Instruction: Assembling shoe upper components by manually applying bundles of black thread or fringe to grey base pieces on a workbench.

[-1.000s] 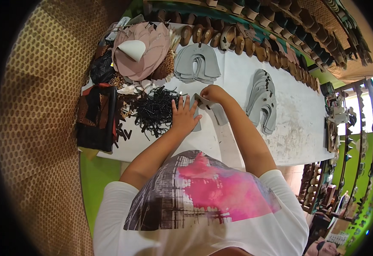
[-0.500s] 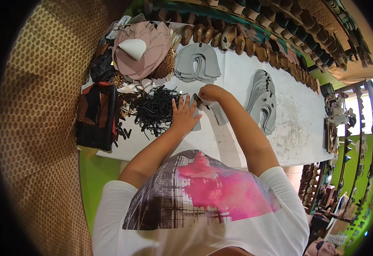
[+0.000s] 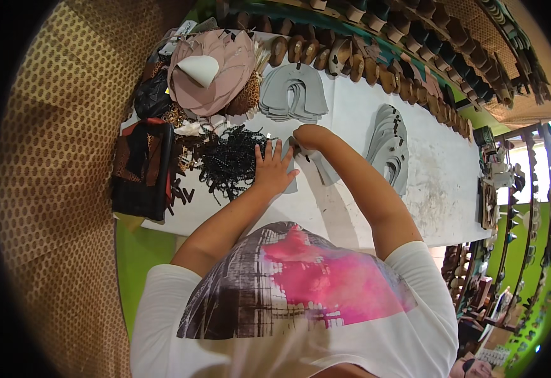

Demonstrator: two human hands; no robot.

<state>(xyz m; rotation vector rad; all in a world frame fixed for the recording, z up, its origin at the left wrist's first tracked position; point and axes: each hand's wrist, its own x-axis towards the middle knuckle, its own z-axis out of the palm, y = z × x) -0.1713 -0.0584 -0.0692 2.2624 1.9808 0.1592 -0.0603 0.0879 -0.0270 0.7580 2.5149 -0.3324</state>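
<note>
My left hand (image 3: 274,169) lies flat with its fingers spread, pressing on one arm of a grey U-shaped shoe-upper piece (image 3: 327,171) on the white table. My right hand (image 3: 309,136) is closed at the top of that piece; its fingers are turned away, so I cannot make out what they hold. Left of my left hand is a tangled heap of black beaded trim (image 3: 228,157). Beyond my hands lies a stack of grey U-shaped pieces (image 3: 293,94). Another overlapping row of grey pieces (image 3: 389,148) with small dark marks is to the right.
Wooden shoe lasts (image 3: 354,66) line the table's far edge. A pile of pink petal-shaped pieces (image 3: 225,63) stands at the back left, a white cone on it. Dark folded material (image 3: 143,170) lies at the left edge. Racks of shoes (image 3: 527,189) stand at the right.
My right hand has shifted very slightly at the top of the grey piece, and its elbow has moved a little outward and down. My left hand stays flat in place.
</note>
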